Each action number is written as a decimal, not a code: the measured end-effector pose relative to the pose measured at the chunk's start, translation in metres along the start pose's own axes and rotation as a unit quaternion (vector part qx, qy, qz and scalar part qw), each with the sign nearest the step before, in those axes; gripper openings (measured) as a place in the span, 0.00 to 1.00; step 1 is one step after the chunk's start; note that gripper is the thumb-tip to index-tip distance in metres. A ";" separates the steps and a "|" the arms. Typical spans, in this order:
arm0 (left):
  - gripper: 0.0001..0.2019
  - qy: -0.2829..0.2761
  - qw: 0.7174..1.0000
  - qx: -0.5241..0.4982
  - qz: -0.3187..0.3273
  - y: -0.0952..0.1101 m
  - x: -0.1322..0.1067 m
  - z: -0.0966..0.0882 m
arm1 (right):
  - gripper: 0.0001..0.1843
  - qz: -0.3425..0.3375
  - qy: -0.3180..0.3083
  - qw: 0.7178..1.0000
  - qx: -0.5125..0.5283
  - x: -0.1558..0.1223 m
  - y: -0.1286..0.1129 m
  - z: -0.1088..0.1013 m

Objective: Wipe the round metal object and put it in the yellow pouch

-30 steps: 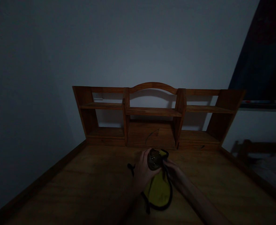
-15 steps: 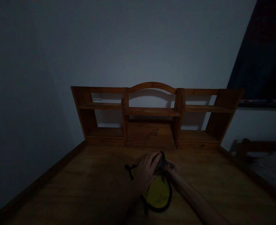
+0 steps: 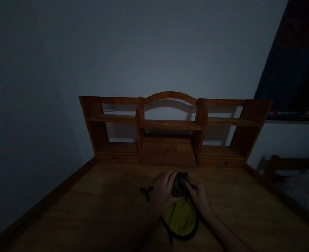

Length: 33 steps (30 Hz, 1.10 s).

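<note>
A yellow fabric pouch (image 3: 182, 218) with black edging lies on the wooden desk, close to the middle. Its top end shows a dark grey part (image 3: 178, 187) that looks like an opening, and black straps stick out at the left and bottom. My left hand (image 3: 164, 192) is wrapped over the pouch's upper left side and hides part of it. From the right, my right hand (image 3: 196, 192) has its fingertips closed at the dark grey part. Low light blurs what lies between those fingertips.
Behind the pouch stands a wooden shelf unit (image 3: 171, 125) along the wall. Raised edges (image 3: 275, 192) border the desk's sides. A wall socket (image 3: 108, 108) shows behind the left shelf. At far right are a dark window (image 3: 293, 70) and pale bedding (image 3: 303, 190).
My right hand has turned and moved its fingers in over the dark grey part, which now shows wider. The pouch's lower end has shifted slightly right and down. My left hand stays nearly in place.
</note>
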<state>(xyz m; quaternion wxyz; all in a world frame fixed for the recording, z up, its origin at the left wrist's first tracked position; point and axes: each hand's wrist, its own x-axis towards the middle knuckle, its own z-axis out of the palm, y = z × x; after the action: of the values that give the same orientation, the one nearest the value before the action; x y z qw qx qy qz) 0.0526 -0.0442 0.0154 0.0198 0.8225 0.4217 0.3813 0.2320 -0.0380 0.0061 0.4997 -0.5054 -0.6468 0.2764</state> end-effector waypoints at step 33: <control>0.43 0.032 0.998 -0.031 -0.041 -0.005 0.004 0.002 | 0.19 0.015 0.063 0.998 0.022 0.002 0.000 -0.002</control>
<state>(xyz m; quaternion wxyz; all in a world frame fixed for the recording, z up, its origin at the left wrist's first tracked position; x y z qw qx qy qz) 0.0525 -0.0378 0.0146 0.0474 0.7909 0.4430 0.4196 0.2340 -0.0365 0.0074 0.5463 -0.5202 -0.6005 0.2653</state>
